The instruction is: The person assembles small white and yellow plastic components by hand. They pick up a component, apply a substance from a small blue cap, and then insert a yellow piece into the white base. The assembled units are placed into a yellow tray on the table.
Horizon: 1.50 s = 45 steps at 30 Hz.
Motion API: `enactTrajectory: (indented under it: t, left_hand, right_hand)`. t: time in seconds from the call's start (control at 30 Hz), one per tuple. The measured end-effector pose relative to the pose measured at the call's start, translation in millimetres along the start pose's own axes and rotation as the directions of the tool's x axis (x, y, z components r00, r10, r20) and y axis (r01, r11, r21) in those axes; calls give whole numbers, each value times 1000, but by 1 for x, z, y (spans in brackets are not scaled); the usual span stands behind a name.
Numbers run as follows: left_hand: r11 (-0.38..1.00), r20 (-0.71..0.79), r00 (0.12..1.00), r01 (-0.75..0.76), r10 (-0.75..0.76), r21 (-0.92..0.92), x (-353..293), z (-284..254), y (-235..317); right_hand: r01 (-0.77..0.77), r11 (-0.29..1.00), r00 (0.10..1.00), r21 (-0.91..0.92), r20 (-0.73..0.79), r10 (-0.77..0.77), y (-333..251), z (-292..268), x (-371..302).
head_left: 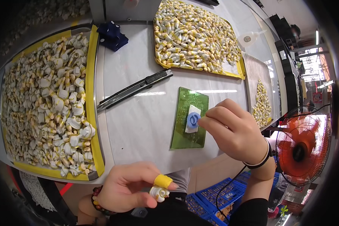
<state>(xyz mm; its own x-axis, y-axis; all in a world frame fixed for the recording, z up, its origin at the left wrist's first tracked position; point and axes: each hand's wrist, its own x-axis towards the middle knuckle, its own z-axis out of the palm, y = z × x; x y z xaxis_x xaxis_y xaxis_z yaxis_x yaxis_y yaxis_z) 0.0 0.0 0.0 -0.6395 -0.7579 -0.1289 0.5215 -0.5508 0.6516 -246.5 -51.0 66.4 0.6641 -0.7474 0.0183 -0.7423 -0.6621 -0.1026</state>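
My left hand [130, 186] pinches a small white ceramic-looking piece with gold-brown marks [159, 193] between thumb and forefinger. Yellow tape [163, 180] is wrapped round that forefinger. Over the table, my right hand [233, 128] is closed, its thumb and forefinger tips at the right edge of a blue round piece with a ring-shaped marking [193, 119]. That piece is on a white pad [191, 130], which lies on a green glass plate [179, 132]. The right fingers partly hide the blue piece's edge.
At left stands a yellow-edged tray [98, 150] heaped with white-and-yellow pieces; another yellow-edged tray [237, 74] holds small pieces at the back. A black cutter knife [135, 88], dark blue cloth [112, 35], white bottle [248, 38] and pale tray [254, 64] lie around. An orange fan [301, 148] is at right.
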Motion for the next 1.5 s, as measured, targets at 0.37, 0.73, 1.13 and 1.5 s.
enactTrajectory:
  t: [0.37, 0.73, 1.13, 1.5]
  left_hand:
    - [987, -66, 989, 123, -130, -102, 0, 11, 3]
    - [842, 274, 918, 377, -286, -385, 9, 1, -3]
    - [774, 326, 837, 536, -439, -335, 10, 6, -9]
    - [873, 201, 933, 353, -300, -337, 15, 13, 4]
  right_hand:
    - [-21, 946, 956, 325, -271, 114, -9, -5, 1]
    - [165, 753, 943, 637, -325, 69, -44, -16, 7]
    - [287, 772, 946, 567, -296, -134, -37, -17, 11]
    - [353, 797, 908, 490, -386, -165, -30, -12, 9]
